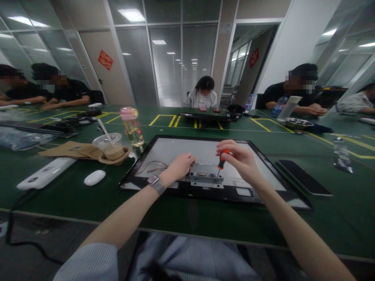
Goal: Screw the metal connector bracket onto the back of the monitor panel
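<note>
A large flat panel (pixel 190 146) with a black frame lies on the green table in front of me. Near its front edge sits a metal bracket (pixel 206 181) with connector ports. My right hand (pixel 236 158) grips a screwdriver (pixel 224 158) with an orange and black handle; its shaft points down at the right part of the bracket. At the bracket's left end rests my left hand (pixel 182 164), with fingers bent and their tips partly hidden, so whether they hold anything is unclear. Thin wires (pixel 155 166) lie on the panel to the left of that hand.
To the left are a white mouse (pixel 94 177), a white power strip (pixel 45 173), an iced drink cup (pixel 108 145) and a pink-lidded bottle (pixel 131 127). A black phone-like slab (pixel 303 176) lies right of the panel. Several people sit around the table (pixel 175 218).
</note>
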Demonstrator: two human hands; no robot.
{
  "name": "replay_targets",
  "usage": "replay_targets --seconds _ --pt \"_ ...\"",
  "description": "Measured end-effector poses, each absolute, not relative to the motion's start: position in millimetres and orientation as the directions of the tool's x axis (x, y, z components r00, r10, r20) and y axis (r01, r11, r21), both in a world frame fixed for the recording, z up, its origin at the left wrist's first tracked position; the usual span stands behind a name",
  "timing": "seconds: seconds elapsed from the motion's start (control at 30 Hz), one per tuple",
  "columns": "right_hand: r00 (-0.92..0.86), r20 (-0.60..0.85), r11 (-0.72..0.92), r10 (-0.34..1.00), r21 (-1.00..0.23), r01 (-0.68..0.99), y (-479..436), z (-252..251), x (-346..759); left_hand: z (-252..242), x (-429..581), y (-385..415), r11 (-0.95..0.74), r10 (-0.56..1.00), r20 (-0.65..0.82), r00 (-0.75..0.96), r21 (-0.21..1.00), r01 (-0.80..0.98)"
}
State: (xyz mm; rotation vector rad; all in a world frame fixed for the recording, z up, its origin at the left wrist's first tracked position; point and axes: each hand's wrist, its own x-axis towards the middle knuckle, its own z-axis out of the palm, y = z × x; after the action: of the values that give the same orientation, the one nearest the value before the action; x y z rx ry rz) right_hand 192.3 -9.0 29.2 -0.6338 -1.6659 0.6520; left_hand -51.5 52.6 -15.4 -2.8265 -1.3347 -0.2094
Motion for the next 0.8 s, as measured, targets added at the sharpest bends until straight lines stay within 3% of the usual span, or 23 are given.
replay_targets --seconds 0.37,0.8 --pt "-0.151 0.73 0.744 0.667 -0.644 0.177 -13.9 22.3 185.8 -15.2 -51.7 52.8 -0.64 0.766 0.12 0.631 0.049 0.767" --pt "-0.115 0.868 0.797 0.484 -0.382 0.468 -15.3 17.1 177.6 -13.7 -52.1 51.2 -0.637 0.769 0.125 0.627 0.053 0.769"
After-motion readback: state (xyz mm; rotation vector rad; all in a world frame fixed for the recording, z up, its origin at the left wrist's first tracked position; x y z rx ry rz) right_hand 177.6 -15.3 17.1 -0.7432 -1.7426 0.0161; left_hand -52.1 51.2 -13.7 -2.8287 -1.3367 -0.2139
